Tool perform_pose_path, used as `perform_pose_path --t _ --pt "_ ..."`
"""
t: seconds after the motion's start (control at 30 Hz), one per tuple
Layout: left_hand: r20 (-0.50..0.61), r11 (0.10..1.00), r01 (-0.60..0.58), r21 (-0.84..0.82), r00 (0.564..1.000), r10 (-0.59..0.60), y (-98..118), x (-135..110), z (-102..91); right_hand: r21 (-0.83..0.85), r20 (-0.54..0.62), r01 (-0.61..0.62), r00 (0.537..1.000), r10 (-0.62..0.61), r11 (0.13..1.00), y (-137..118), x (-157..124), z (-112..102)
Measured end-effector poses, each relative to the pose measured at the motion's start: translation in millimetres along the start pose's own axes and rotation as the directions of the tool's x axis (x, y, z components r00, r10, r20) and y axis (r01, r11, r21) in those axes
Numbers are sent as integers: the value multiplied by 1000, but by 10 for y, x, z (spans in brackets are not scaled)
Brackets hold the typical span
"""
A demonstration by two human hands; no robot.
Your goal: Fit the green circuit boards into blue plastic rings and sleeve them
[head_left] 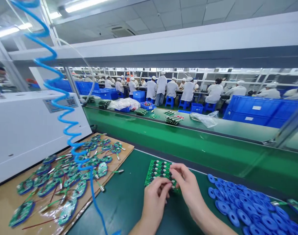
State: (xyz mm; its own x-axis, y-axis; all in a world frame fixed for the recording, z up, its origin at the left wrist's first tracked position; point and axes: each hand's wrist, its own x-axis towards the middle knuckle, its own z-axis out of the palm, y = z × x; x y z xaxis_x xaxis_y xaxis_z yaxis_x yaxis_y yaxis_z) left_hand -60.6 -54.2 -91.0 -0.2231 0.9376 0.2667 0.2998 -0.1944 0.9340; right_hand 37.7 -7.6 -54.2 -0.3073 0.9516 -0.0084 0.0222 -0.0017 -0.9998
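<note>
Close work on the green circuit board [161, 167], beyond the left fingers [165, 188] and partly behind the right fingers [178, 169], seems in hand; both are curled nearly together, any hold cannot be told; precise fingering seems needed.

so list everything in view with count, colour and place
bench: 1, dark green, foreground
panel: 1, green with black and white parts, foreground centre
blue rings: many, blue, right foreground
brown sheet: 1, brown, left
wired boards: many, green, mostly on brown sheet
coiled hose: 1, blue, hanging left
machine: 1, white, left
board stacks: several, green, beyond bench
plastic bags: at least 2, clear, beyond bench
bins: several, blue, background
people: many, white coats, background
overhead shelf: 1, white, across top
ceiling lights: several, white, upper left
left hand: 1, bare, panel's near edge
right hand: 1, bare, panel's right side
</note>
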Motion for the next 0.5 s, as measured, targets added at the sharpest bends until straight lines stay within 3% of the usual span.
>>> perform_pose_path --t 0.07,0.1,0.17,0.23,0.4,0.5 --pt "29 997 -74 21 997 74 125 -18 -31 111 50 -167 985 162 980 184 -171 -80" --pt "71 993 -114 30 991 111 181 -28 -38 216 122 -288 956 267 933 273 -242 -72" --pt "176 984 -175 42 970 165 271 -54 -41 406 281 -499 866 414 766 409 -342 -7" --pt "249 978 -201 60 952 180 342 -90 -52 508 366 -585 811 457 632 459 -388 59" --pt "281 954 -249 166 939 196 509 -177 -255 539 422 -564 824 379 626 395 -334 114" --pt "231 909 -236 342 959 163 527 -125 -679 307 501 -479 816 288 822 419 -325 139"
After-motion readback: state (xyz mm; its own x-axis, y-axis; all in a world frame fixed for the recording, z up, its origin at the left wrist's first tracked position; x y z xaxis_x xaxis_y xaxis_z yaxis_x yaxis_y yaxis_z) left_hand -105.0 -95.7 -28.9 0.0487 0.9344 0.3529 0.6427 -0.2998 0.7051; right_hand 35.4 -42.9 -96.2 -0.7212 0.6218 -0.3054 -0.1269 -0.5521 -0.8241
